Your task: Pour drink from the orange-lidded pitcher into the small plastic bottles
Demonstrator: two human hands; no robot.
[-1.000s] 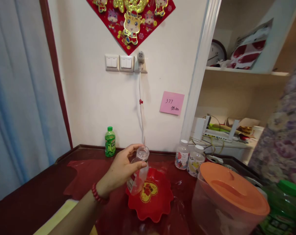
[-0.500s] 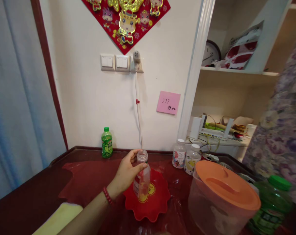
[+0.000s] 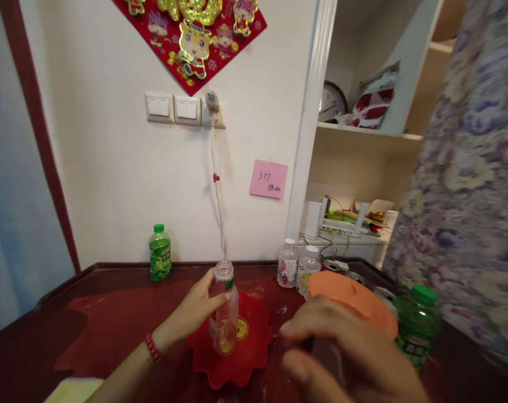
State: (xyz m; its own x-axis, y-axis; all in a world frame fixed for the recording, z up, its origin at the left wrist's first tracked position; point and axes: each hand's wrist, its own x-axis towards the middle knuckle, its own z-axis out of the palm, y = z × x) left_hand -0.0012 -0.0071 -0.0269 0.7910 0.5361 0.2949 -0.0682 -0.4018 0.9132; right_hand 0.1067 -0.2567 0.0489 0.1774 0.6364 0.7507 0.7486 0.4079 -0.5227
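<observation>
My left hand is wrapped round a clear, uncapped plastic bottle. The bottle stands upright over a red scalloped plate with a gold print in its middle. A red bead bracelet circles my left wrist. Large and blurred in the right foreground is my right hand, its thumb and fingers curled towards each other in a pinch. Something dark shows between those fingertips, too unclear to name. Behind that hand is a tub with an orange lid, its body mostly hidden.
A small green bottle stands by the wall at left. Two white-capped bottles, one with a floral label, stand right of the plate. A large green-capped bottle is at far right. A yellow cloth lies at the front left.
My right hand has come into view at the lower right, in front of the orange-lidded tub. The view has turned rightward. My left hand still holds the bottle over the plate.
</observation>
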